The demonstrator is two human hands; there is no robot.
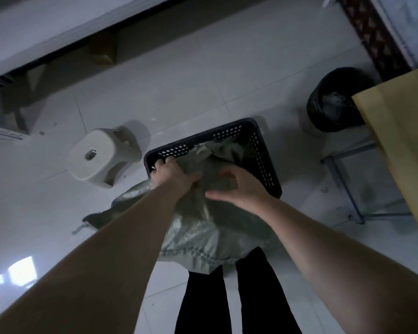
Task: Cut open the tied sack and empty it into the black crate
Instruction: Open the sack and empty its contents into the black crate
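Now emptying step, likely: left hand fisted on sack fabric at black crate near rim; right hand half-curled, gripping bunched cloth. Sack mouth end lies inside crate (contents unseen). Next: raise bottom end, tip, shake.

Sack: woven plastic cloth, grey-green, with a slight sheen. Crate: black perforated plastic, matt. Stool: smooth cream plastic. Floor: glossy white tiles.
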